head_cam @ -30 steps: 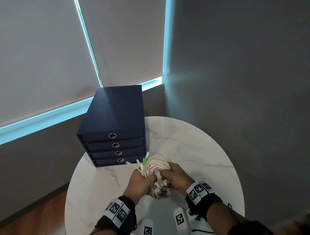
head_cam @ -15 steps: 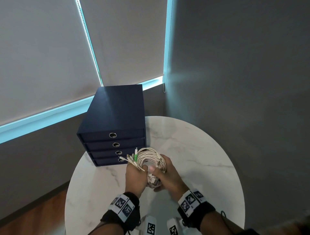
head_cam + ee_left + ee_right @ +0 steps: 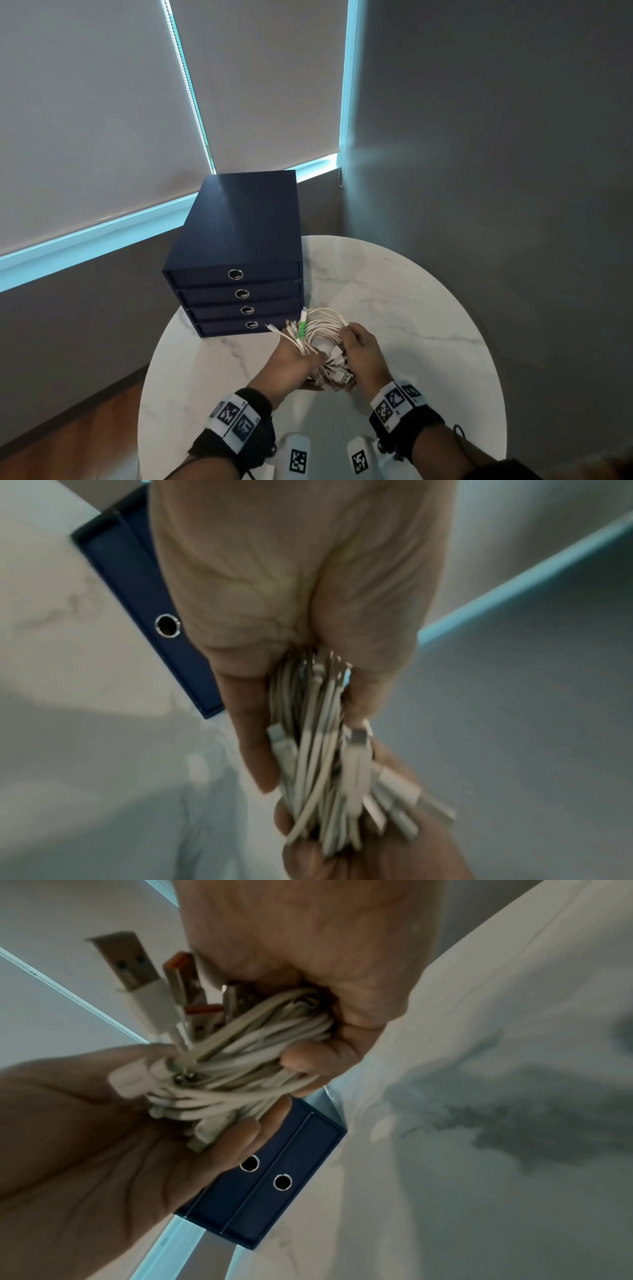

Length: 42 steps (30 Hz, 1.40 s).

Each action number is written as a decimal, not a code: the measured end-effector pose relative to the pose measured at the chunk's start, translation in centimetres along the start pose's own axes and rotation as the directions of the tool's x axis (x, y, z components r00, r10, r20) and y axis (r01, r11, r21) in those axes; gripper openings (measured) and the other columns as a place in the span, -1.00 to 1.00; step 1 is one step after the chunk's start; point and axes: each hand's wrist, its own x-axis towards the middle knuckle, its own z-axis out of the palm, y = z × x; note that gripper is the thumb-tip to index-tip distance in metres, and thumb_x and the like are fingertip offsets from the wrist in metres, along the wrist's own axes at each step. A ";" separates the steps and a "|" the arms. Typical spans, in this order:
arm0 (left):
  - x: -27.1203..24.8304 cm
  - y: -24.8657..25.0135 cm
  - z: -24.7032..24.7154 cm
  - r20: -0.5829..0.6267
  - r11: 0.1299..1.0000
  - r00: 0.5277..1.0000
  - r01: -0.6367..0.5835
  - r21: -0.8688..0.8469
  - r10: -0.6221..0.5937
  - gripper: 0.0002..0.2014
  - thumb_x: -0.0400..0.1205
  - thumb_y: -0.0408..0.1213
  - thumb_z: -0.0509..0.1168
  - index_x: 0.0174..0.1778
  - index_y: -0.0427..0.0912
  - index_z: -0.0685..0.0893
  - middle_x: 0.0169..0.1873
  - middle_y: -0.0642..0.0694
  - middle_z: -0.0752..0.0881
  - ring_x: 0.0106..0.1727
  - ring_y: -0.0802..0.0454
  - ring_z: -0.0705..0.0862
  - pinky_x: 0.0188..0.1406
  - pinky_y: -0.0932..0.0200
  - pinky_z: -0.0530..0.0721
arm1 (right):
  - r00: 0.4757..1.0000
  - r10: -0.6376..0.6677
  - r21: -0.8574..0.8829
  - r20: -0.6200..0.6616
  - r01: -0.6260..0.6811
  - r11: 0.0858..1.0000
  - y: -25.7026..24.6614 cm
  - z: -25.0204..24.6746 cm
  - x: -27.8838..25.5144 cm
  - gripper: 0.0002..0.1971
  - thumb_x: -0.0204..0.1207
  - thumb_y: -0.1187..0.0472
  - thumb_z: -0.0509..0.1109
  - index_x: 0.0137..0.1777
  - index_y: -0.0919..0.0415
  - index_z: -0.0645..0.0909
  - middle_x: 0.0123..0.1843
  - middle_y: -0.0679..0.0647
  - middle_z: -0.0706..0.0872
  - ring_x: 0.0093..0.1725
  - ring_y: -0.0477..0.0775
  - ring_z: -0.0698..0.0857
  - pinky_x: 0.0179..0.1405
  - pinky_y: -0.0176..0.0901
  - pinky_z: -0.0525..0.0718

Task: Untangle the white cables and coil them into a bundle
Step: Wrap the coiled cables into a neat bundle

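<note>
I've got the cables (image 3: 320,334) coiled up, held above the bench (image 3: 411,308) just in front of the drawers (image 3: 236,284). My left hand (image 3: 291,359) grips one side of the coil, my right hand (image 3: 363,353) curls round the other; plugs (image 3: 154,988) stick out loose.

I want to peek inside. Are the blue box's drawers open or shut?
Shut. All four fronts of the blue drawer box sit flush in one stack, none pulled out.

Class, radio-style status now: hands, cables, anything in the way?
Left hand and right hand both grip the cable bundle. Bundle coiled, held above the table, plug ends sticking out. Drawer box close behind, not touching.
</note>
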 end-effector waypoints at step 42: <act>1.3 -0.2 -0.1 -0.390 0.935 0.886 0.117 -0.334 -0.250 -0.82 0.51 -0.52 0.40 0.01 -0.34 0.79 -0.17 -0.35 0.85 -0.16 -0.35 0.85 -0.17 -0.36 0.83 | 0.981 -0.115 -0.129 0.155 0.136 0.982 -0.9 0.6 0.2 -0.63 0.48 -0.18 0.35 0.25 -0.14 0.60 0.10 -0.07 0.79 0.07 -0.01 0.79 -0.01 0.17 0.80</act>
